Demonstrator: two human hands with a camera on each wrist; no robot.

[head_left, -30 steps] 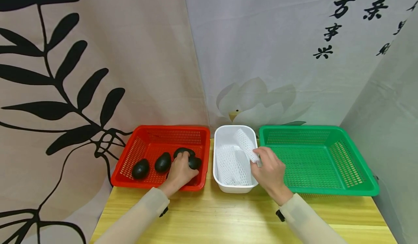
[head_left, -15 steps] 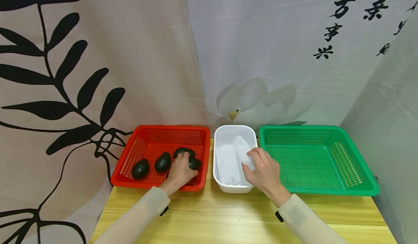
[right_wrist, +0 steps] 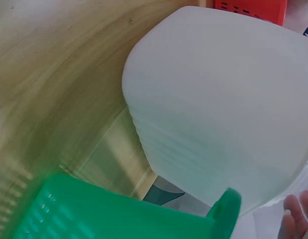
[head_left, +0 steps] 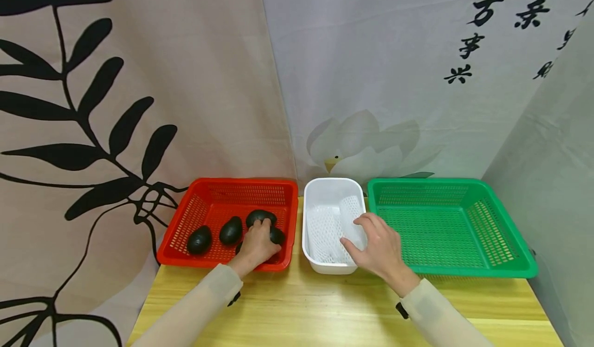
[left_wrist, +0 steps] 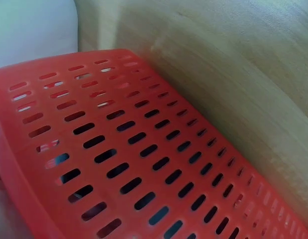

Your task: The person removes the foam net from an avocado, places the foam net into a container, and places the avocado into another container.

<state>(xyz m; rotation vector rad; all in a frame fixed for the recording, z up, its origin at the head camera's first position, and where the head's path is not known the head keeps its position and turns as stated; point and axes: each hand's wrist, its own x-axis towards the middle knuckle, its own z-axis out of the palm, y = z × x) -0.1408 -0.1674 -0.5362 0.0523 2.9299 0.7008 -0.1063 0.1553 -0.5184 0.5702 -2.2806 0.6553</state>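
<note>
In the head view my left hand (head_left: 257,245) is inside the red basket (head_left: 227,192), fingers and thumb curled around a dark avocado (head_left: 277,235), which they partly hide. Other avocados (head_left: 199,240) lie around that hand. My right hand (head_left: 378,246) reaches over the near right rim of the white basin (head_left: 330,183), its thumb and fingers spread apart with nothing between them. White foam net sleeves (head_left: 327,233) lie in the basin. In the right wrist view a few right fingertips (right_wrist: 297,214) show beside the basin's wall (right_wrist: 213,99).
A green basket (head_left: 445,228) stands to the right of the basin. All the containers sit on a wooden table (head_left: 320,311) against a printed cloth backdrop (head_left: 223,79). The left wrist view is mostly the red basket's slotted side wall (left_wrist: 129,149).
My right hand lowered a white foam net sleeve into the basin, let go of it and spread its fingers. The left hand has stayed almost still among the avocados.
</note>
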